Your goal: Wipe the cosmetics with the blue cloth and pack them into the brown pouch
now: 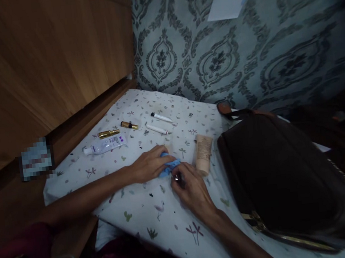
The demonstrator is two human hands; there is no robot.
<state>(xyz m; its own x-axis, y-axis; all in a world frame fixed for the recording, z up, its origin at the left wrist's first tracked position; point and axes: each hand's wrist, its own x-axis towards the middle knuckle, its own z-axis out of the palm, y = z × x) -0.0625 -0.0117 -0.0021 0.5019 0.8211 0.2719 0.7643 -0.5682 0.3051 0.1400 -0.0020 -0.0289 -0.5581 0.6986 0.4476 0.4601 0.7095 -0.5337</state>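
Note:
My left hand [148,164] is closed on a crumpled blue cloth [168,168], low over the middle of the table. Close against it, my right hand [194,190] has its fingers curled round a small shiny dark item [177,177]; most of that item is hidden, so its kind does not show. Just right of the hands lies a beige squeeze tube [204,154]. Beyond my left hand are a clear and purple tube [105,145], a gold tube [109,133] and a brown and gold tube [129,125]. Two white pen-like sticks [157,129] [162,117] lie farther back.
A large dark brown bag [276,175] takes up the right of the patterned tabletop [132,215]. Wooden furniture [44,56] borders the left side. Behind stands a wallpapered wall [176,50] with a white paper [227,6] on it.

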